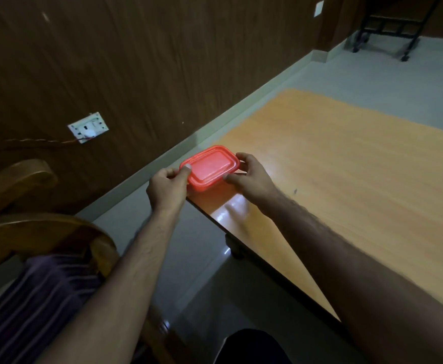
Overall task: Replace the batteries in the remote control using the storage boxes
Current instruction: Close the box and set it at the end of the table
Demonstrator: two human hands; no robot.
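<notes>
Two bare forearms with dark hair, no sleeves, left hand (166, 186), right hand (251, 177), short nails

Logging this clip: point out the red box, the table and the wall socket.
red box (211, 164): head view, middle of its lid.
table (346, 174): head view, bare wooden top.
wall socket (88, 127): head view, white plate.

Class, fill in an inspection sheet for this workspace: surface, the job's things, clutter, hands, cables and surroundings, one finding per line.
Surface: glossy orange-brown table, light glare near its corner.
Job's things: one red storage box, lid on, at the table's near corner; no remote or batteries seen.
Clutter: one small dark speck on the table.
Hands: left hand and right hand grip the box's opposite ends.
Cables: twisted cord runs to a wall socket.
Surroundings: wood-panelled wall, grey floor, wooden chair, black wheeled frame.
</notes>
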